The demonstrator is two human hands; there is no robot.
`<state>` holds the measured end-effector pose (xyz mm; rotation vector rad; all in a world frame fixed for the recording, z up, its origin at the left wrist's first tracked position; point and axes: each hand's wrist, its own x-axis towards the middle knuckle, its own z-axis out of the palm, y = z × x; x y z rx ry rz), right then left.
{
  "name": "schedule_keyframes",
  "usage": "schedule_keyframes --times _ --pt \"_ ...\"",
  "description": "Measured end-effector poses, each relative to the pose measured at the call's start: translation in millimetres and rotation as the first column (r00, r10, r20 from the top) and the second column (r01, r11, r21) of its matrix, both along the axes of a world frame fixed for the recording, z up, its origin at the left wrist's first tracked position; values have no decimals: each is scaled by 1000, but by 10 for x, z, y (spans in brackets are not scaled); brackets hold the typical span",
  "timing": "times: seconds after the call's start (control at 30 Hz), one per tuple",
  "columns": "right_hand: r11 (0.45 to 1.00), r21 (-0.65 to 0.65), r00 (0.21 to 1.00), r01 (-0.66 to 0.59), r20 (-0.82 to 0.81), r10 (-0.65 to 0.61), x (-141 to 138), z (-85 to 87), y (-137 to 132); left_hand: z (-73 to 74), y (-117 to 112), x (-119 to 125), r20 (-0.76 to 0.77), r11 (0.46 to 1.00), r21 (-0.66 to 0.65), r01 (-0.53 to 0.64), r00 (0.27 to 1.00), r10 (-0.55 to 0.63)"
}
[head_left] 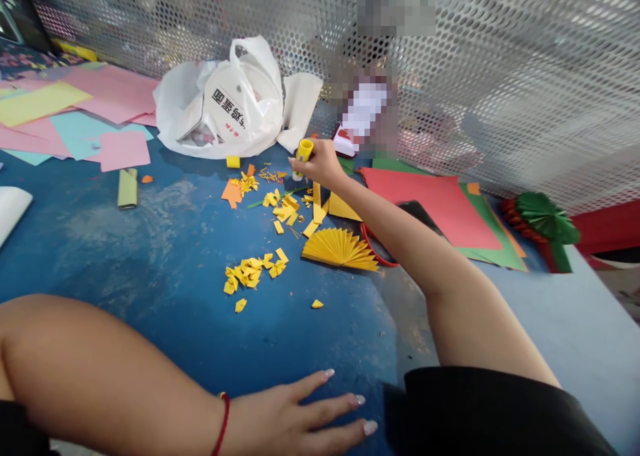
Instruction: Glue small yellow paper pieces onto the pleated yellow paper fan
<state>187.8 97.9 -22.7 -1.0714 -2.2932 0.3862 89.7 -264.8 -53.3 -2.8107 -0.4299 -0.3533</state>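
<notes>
My right hand (325, 163) reaches to the back of the blue table and grips a yellow glue stick (303, 155), held roughly upright. Near the front edge, my left hand (305, 413) lies flat on the tabletop with fingers spread and nothing in them. Below my right forearm sits a pleated yellow paper fan (341, 248). Small yellow paper scraps (249, 271) form a loose pile left of the fan. More yellow cuttings (285, 209) are scattered beneath the glue stick, beside an orange paper piece (233, 193).
A white plastic bag (225, 103) stands at the back against a perforated metal panel (500, 76). Coloured paper sheets (110, 89) cover the back left. To the right are red paper (430, 203), a phone (363, 113) and a green pleated rosette (545, 216).
</notes>
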Motion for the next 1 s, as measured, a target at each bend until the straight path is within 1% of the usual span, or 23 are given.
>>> schedule_keyframes --times 0.07,0.17,0.3,0.4,0.53,0.63,0.73,0.83,0.9,1.0 --pt "1000 0 1000 10 3 -10 -24 0 17 21 3 -1 -14 1000 -14 11 1000 -11" --pt "999 31 1000 19 -8 -19 -152 8 124 29 -7 -1 -28 1000 -22 18 999 -18" --pt "997 75 1000 26 -12 -25 -377 26 305 -16 -23 2 -12 1000 -3 4 1000 -4" --pt "997 71 999 36 -31 -34 -453 28 344 -44 -26 5 1 1000 2 -2 1000 2" --pt "997 78 996 -2 -94 10 -332 -1 224 -15 -22 -1 -27 1000 -3 9 1000 -9" --pt "999 25 991 -37 -128 39 -165 -28 105 25 -14 -7 -66 1000 -4 21 998 -21" --pt "999 -10 988 -45 -145 43 -33 -24 11 30 -4 -5 -61 1000 16 -6 998 7" --pt "997 7 980 -82 -182 82 55 38 -81 -3 7 -7 -18 998 65 0 1000 2" --pt "995 26 966 -93 -241 97 108 108 -143 -31 17 -15 -17 995 102 22 1000 -20" --pt "999 37 920 -31 -390 43 189 238 -229 -63 35 -29 -30 989 140 39 999 -35"
